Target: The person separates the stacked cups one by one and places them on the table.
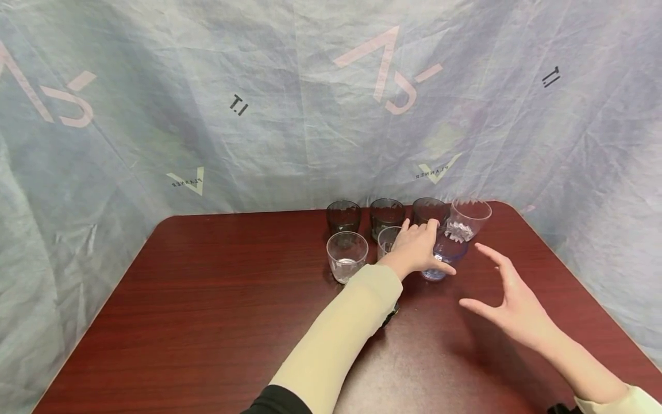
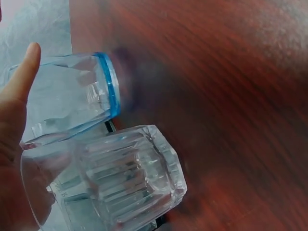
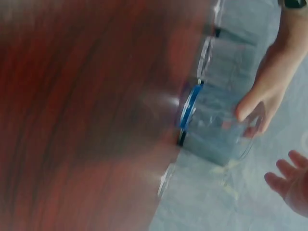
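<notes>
My left hand [image 1: 414,247] reaches over the front row of glasses, thumb and fingers spread at a blue-tinted glass [image 1: 435,269]. In the left wrist view the straight thumb [image 2: 28,70] lies across that glass's side; whether the fingers press it cannot be made out. Partly under this hand stands a clear glass [image 1: 384,237], ribbed near its base. Another clear glass [image 1: 346,253] is to its left. My right hand [image 1: 517,302] hovers to the right of the blue-tinted glass, thumb and fingers apart, holding nothing.
Behind are three dark glasses, the left one [image 1: 343,215], the middle one [image 1: 387,213] and the right one [image 1: 428,208]. A clear glass [image 1: 472,213] ends that row on the right. The reddish-brown table [image 1: 207,310] meets a printed cloth [image 1: 289,144] at the back.
</notes>
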### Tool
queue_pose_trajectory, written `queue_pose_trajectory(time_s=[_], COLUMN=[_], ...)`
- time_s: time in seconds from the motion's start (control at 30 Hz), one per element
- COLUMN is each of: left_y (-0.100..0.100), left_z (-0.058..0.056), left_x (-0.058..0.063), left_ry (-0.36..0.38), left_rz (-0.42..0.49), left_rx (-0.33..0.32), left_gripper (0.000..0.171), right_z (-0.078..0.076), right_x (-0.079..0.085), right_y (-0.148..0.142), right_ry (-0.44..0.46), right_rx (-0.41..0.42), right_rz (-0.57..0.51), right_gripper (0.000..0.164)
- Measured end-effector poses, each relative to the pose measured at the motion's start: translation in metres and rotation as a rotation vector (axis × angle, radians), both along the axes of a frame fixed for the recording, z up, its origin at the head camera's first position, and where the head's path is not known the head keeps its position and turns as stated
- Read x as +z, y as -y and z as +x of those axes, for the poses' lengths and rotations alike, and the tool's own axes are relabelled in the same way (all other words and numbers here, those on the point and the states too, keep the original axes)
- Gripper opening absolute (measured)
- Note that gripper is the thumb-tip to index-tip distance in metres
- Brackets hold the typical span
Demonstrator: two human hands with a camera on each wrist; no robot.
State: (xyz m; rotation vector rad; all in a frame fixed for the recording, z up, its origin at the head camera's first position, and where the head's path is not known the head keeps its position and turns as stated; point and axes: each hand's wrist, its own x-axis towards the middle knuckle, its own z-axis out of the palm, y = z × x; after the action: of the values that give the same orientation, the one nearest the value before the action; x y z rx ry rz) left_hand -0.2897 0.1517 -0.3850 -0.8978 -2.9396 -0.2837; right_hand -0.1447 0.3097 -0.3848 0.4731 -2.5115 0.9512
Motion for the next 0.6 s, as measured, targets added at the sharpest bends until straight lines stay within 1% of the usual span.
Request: queue_pose_trajectory(time_s=[0.1,0.17,0.33,0.43,0.6], left_y=[-0.001,-0.002,-0.002,0.0,0.007], left_z=[-0.001,-0.001,-0.002,-0.003,-0.004], left_x=[-0.001,-0.002,-0.003,-0.001,0.004], left_ry=[0.001,-0.003,-0.011,-0.009,0.009], left_rz=[-0.039,-0.065,-0.104,-0.097,-0.031], left_rx=[0.012,0.022,0.055,0.065,0.057], left_gripper=[0.107,0.108,0.109,0.111,0.108], right_z=[0.005,0.008,0.013,0.012,0.004], right_x=[0.0,0.0,0.001,0.0,0.0], right_y=[0.007,0.01,0.012,0.01,0.005], right_ry=[-0.008,-0.007,0.063,0.081,0.078], right_rx=[-0.006,-0.028,-0.094,-0.121,-0.153], right_rz=[0.016,0.025,0.037,0.053,0.079], right_gripper=[0.108,0.11,0.11,0.11,0.109])
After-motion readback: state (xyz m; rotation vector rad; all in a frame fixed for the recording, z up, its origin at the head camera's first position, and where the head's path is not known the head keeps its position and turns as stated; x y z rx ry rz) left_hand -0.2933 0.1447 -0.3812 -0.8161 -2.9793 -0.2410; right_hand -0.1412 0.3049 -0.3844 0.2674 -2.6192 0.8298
